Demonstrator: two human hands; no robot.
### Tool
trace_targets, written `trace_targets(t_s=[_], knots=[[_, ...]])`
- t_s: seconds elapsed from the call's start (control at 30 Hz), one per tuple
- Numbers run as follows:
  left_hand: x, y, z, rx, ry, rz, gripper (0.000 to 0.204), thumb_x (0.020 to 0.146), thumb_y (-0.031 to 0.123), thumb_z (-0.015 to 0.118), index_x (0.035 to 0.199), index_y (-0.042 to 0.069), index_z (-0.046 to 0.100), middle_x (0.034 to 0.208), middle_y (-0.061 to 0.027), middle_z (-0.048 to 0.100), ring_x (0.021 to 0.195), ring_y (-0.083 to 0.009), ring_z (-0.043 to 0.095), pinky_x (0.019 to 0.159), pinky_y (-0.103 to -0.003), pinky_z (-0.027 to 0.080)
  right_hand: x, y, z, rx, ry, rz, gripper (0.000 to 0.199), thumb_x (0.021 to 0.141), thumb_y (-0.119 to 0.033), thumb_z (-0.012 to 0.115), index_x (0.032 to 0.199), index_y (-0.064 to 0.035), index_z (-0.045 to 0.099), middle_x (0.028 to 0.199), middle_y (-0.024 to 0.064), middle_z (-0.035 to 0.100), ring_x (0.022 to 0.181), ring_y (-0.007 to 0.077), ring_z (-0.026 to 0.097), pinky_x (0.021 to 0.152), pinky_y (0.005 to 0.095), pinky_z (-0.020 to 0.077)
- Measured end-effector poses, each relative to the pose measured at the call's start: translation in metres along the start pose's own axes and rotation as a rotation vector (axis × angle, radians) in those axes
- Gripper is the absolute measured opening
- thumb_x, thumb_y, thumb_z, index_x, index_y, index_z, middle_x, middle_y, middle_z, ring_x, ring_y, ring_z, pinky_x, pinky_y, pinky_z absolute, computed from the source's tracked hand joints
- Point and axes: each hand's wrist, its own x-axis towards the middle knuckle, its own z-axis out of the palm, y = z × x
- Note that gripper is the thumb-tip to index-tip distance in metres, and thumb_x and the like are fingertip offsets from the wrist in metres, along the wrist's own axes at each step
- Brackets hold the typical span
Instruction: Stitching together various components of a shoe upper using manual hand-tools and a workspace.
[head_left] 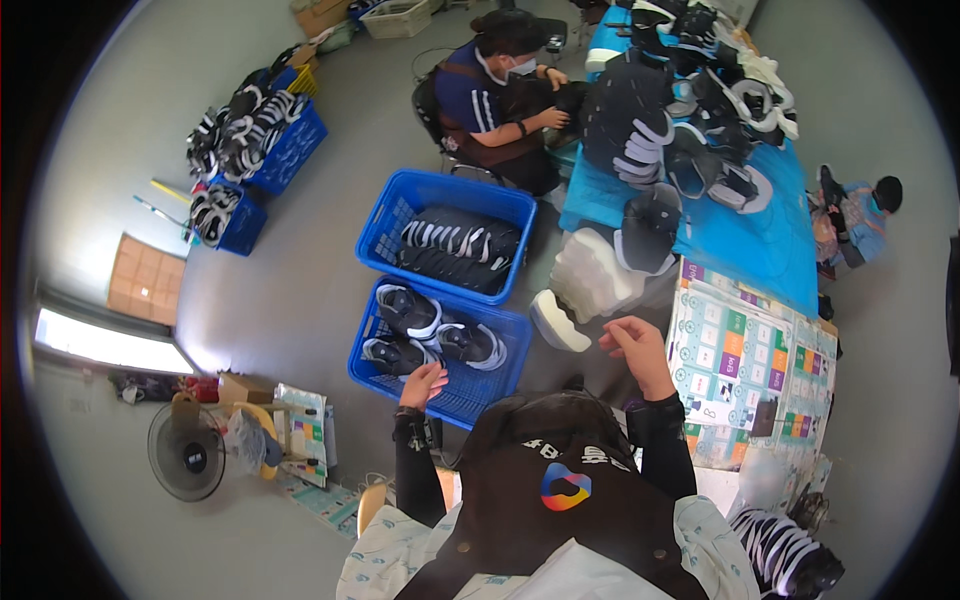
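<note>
My left hand [424, 385] hovers over the near edge of a blue basket [495, 385], fingers loosely apart and nothing visible in them. Inside that basket lie three black-and-grey shoe uppers [470, 343]; one is right beside my fingertips. My right hand [642, 352] is raised at the table's left side, fingers slightly bent and apart, with no object visible in it. Just left of it is a curved white piece [558, 322], like a shoe insert. Behind that stands a row of similar white pieces [598, 272]. A dark shoe upper [648, 235] rests at their far right.
A second blue basket [370, 225] holds rows of dark uppers. On the blue-covered table [770, 240] uppers are piled; printed sheets [725, 350] cover its near part. A masked co-worker [490, 100] sits beyond, handling a dark item. At left stand a fan [190, 455] and filled blue crates [290, 150].
</note>
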Motion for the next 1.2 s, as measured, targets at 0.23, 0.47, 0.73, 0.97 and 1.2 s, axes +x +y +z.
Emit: trace_targets(t_s=[0.23,0.47,0.73,0.97,1.2], knots=[[0.002,-0.009,-0.013,-0.018,-0.013,-0.021,0.045,0.101,0.041,0.069,0.133,0.011,0.063,0.122,-0.0044,0.072,0.102,-0.0149,0.071,0.085,-0.03,0.05,-0.013,0.018,0.022,-0.01,-0.027,0.026,0.018,0.103,-0.016,0.064,0.107,-0.0008,0.072,0.089,0.0066,0.077,0.079,0.0135,0.073,0.069,0.0257,0.0543],[0.012,0.006,-0.006,0.0,-0.088,0.057,0.05,0.1,0.041,0.07,0.136,0.007,0.062,0.12,-0.0058,0.074,0.099,-0.0144,0.071,0.083,-0.029,0.049,-0.015,0.03,0.041,0.008,-0.077,0.034,0.017,0.101,-0.017,0.065,0.106,-0.0019,0.072,0.09,0.0066,0.076,0.08,0.0134,0.073,0.07,0.0253,0.0552],[0.002,-0.007,-0.017,0.032,-0.107,0.051,0.047,0.1,0.039,0.071,0.134,0.008,0.064,0.117,-0.0051,0.074,0.097,-0.0133,0.071,0.08,-0.026,0.049,-0.021,0.052,0.064,-0.036,-0.099,0.096,0.019,0.101,-0.019,0.066,0.105,-0.0009,0.072,0.09,0.0068,0.076,0.08,0.0133,0.073,0.069,0.0261,0.0561],[-0.018,-0.035,-0.037,0.067,-0.084,0.017,0.047,0.102,0.041,0.068,0.134,0.008,0.064,0.118,-0.0053,0.074,0.1,-0.0154,0.071,0.084,-0.029,0.05,-0.022,0.079,0.064,-0.014,-0.133,0.099,0.021,0.101,-0.02,0.067,0.105,-0.0005,0.072,0.089,0.0063,0.076,0.079,0.0136,0.072,0.068,0.0267,0.0563],[-0.031,-0.01,-0.019,0.053,-0.052,0.07,0.042,0.102,0.035,0.068,0.134,0.009,0.063,0.117,-0.0049,0.074,0.096,-0.0144,0.072,0.079,-0.026,0.051,-0.022,-0.019,0.114,0.277,-0.575,-0.124,0.095,0.098,-0.06,0.063,0.167,-0.0154,0.014,0.171,0.0099,0.02,0.152,0.0296,0.031,0.111,0.0532,0.0417]])
